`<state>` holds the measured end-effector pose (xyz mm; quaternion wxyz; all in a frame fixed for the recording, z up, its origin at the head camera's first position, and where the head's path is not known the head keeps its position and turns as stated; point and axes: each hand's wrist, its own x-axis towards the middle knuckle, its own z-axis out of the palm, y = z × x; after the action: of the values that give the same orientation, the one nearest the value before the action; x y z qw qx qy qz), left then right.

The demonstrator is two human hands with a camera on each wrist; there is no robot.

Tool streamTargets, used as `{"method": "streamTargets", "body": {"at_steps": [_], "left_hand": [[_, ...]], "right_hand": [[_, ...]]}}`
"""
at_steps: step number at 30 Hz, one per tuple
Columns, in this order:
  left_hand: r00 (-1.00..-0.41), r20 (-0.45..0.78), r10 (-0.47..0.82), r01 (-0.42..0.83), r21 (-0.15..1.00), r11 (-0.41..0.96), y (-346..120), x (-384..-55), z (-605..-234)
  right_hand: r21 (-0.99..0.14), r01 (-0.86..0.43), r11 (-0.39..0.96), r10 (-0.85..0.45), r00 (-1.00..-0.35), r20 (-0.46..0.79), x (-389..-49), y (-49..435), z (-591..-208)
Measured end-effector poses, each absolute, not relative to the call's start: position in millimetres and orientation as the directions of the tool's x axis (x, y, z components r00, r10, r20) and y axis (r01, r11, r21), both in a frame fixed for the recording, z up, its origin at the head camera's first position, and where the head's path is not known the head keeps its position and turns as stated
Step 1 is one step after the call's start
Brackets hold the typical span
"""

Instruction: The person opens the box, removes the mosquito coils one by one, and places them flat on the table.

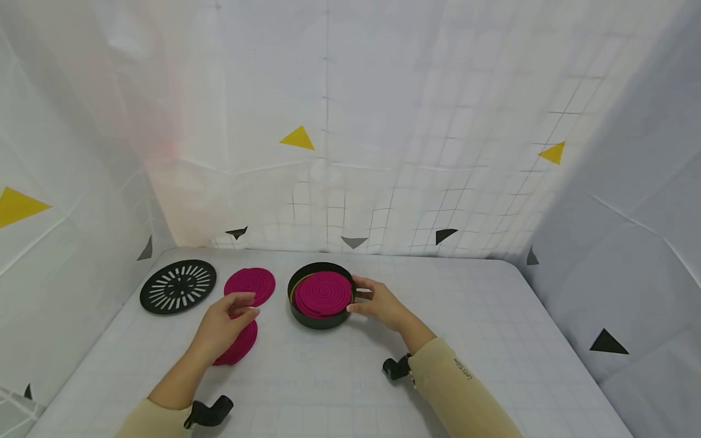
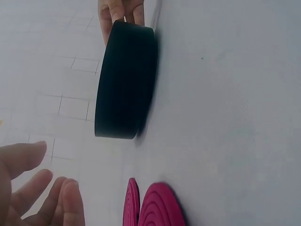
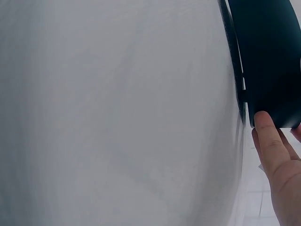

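Note:
A round black mosquito coil tin (image 1: 322, 323) stands mid-table with a magenta spiral mosquito coil (image 1: 323, 294) inside it. My right hand (image 1: 383, 304) holds the tin by its right side, the thumb toward me and the fingers farther back. In the right wrist view, the thumb (image 3: 265, 127) lies along the dark outer wall. My left hand (image 1: 224, 322) hovers over the left part of the table, fingers loosely bent and nothing in its grasp. Below it, a near magenta coil (image 1: 241, 347) is partly hidden; a far magenta coil (image 1: 251, 283) lies just beyond its fingertips.
A black slotted lid (image 1: 177, 287) lies flat at the back left. White sheeting marked with yellow and dark triangles rises behind the table (image 1: 465, 304) and along both sides. Each wrist wears a small black camera, the left camera (image 1: 210, 412) close over the tabletop.

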<state>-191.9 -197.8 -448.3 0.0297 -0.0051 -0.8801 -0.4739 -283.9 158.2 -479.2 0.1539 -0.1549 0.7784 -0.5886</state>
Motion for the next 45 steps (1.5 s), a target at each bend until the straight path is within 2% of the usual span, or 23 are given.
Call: {"method": "streamTargets", "body": {"at_steps": [24,31,45], "left_hand": [[-0.993,-0.019,0.118,0.031,0.913,0.406,-155.9,-233.8,-453.4],[-0.983,-0.087,0.163,-0.016,0.919,0.393,-151.6,-244.6,-462.1],[-0.969,-0.110,0.223,-0.026,0.937,0.349,-152.2,-260.8,-471.6]], "right_hand": [[-0.961,-0.054,0.273,-0.401,-0.914,-0.063,-284.3,157.5,-478.2],[-0.960,-0.057,0.274,-0.404,-0.913,-0.061,-283.6,157.3,-478.0],[-0.963,-0.041,0.266,-0.399,-0.914,-0.071,-284.5,157.7,-478.9]]}}
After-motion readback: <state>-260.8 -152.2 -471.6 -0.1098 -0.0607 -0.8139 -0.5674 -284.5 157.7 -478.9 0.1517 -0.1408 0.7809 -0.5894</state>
